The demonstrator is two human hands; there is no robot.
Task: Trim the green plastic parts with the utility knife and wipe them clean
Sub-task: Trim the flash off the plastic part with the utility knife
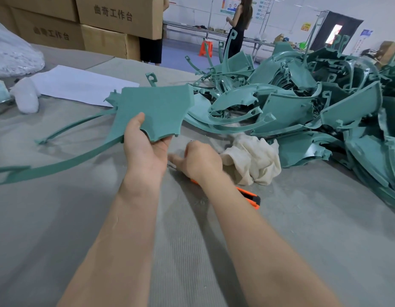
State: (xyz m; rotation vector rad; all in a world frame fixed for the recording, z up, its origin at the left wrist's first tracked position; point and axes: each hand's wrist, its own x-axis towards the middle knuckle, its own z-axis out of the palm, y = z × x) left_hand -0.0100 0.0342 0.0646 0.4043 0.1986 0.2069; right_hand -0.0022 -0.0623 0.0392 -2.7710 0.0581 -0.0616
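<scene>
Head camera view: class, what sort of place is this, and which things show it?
Probably a factory finishing area: a heap of green plastic parts on a grey padded worktable, stacked cardboard cartons behind it, and a long workbench at the far wall.

green part raised, orange knife flat

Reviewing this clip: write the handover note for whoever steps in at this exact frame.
Left hand grips a flat green part, raised above the table.
Right hand is over the orange utility knife lying on the table; grip unclear.
Cloth lies just right of that hand; pile of green parts beyond it.
Done: nothing provable. Left: trim this part, wipe it, then the pile.
</scene>
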